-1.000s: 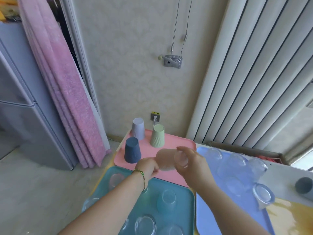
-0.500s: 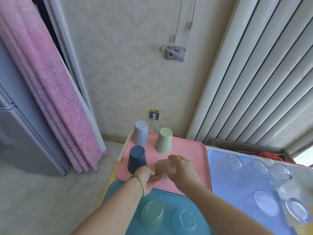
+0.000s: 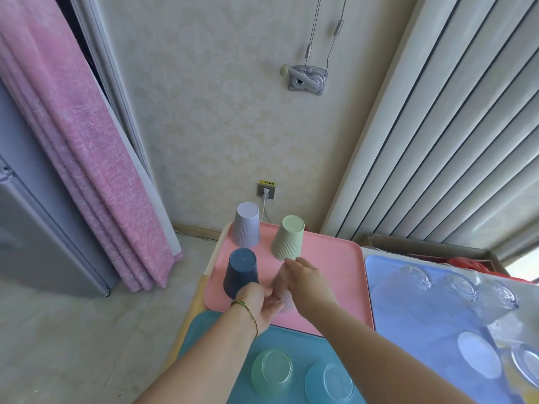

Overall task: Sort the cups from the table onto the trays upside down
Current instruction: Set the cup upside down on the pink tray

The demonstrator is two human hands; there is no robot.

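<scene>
Resting upside down on the pink tray (image 3: 335, 258) are four tapered plastic cups, each ribbed in fine vertical lines toward its wide rim and smooth near its flat base. A lilac cup (image 3: 246, 225) stands at the far left corner, a green cup (image 3: 288, 239) just beside it to the right, a navy cup (image 3: 241, 271) nearer the left edge. The fourth, a pale pink cup (image 3: 284, 297), sits between the two hands at the near side of the tray, mouth down, its matte ribbed wall only partly in view.

The right hand (image 3: 309, 282) is draped over the top of the pink cup from the right, fingers curved down around its upper part, grasping it. The left hand (image 3: 258, 306) lies just left of the cup's lower wall, fingers loosely spread and touching or nearly touching it, gripping nothing; a thin braided bracelet (image 3: 246, 309) circles the wrist.

The smooth trays have rounded corners and low raised rims. A teal tray (image 3: 204, 330) in front holds two inverted translucent cups, one greenish (image 3: 271, 370), one blue (image 3: 329, 383). A blue tray (image 3: 388, 316) at right carries clear faceted glass cups (image 3: 414, 279), upside down.
</scene>
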